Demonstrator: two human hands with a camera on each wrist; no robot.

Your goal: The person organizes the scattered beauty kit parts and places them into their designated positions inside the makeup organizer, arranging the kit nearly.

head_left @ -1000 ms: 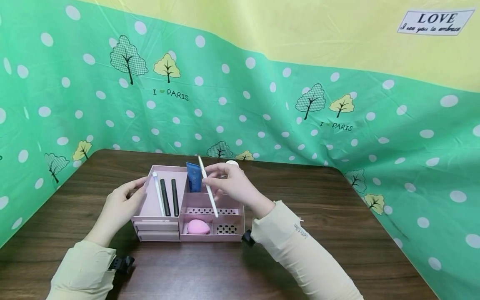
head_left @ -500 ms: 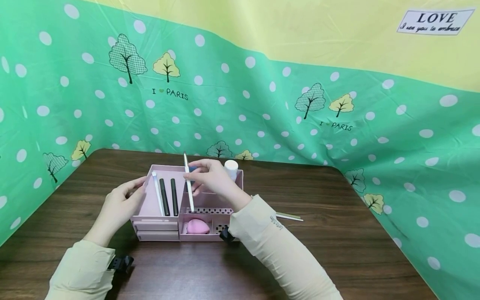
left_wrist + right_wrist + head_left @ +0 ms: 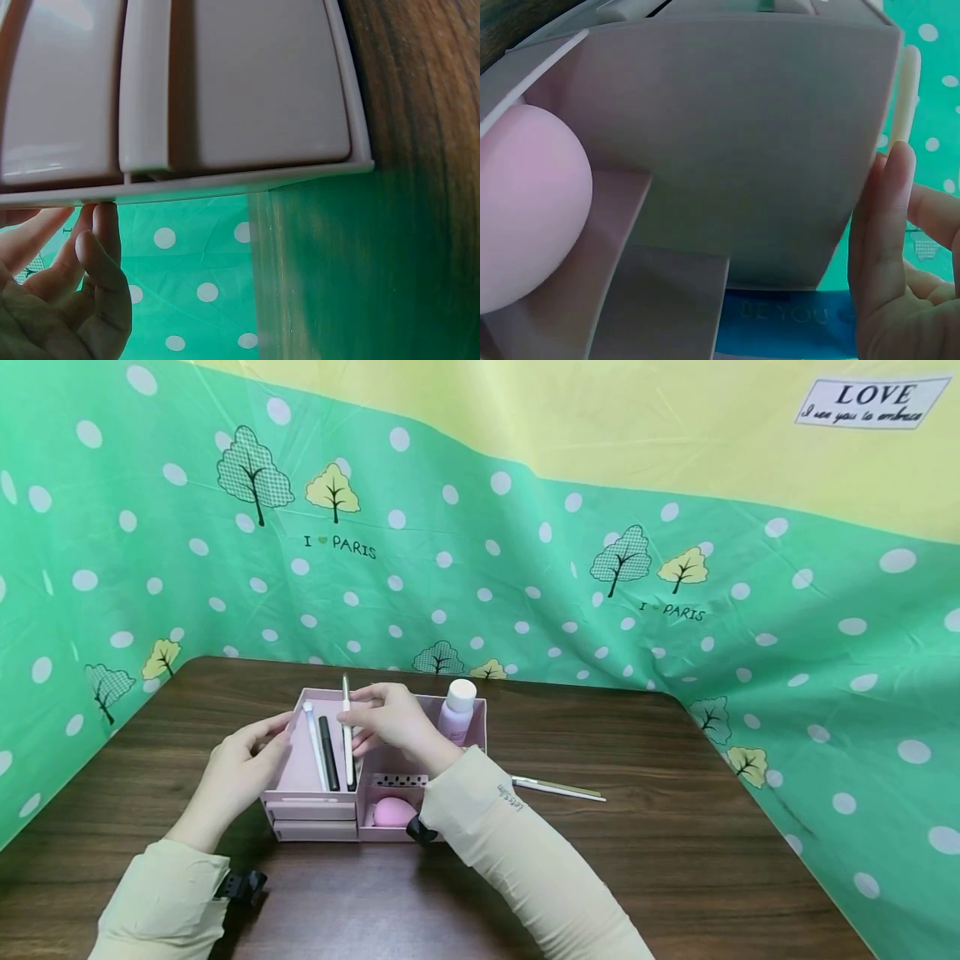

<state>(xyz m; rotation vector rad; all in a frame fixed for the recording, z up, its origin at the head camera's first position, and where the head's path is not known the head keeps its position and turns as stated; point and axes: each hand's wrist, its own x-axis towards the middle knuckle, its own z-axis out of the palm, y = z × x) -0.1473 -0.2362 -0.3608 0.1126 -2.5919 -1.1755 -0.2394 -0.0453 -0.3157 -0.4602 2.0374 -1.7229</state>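
Observation:
My right hand [image 3: 393, 718] pinches a white makeup brush [image 3: 348, 760] between thumb and fingers, its metallic end up. The brush slants over the left tray of a pink organizer [image 3: 315, 833]; its end also shows past the divider in the right wrist view. In that tray lie a pale brush [image 3: 315, 747] and a black pen [image 3: 328, 756]; a second black pen is mostly hidden behind the held brush. My left hand [image 3: 243, 760] touches the organizer's left wall with its fingertips, as the left wrist view shows, below two drawers [image 3: 262, 82].
A pink makeup sponge [image 3: 393, 812] sits in a front compartment. Behind stand a white-capped bottle [image 3: 457, 714] and a blue tube [image 3: 780, 322], hidden in the head view. Thin sticks [image 3: 558, 788] lie on the brown table [image 3: 675, 860] at right. A green cloth [image 3: 480, 610] hangs behind.
My right hand has carried the makeup brush left, from over the right compartments to over the left tray, uncovering the bottle and the sticks. My left hand has stayed at the organizer's wall.

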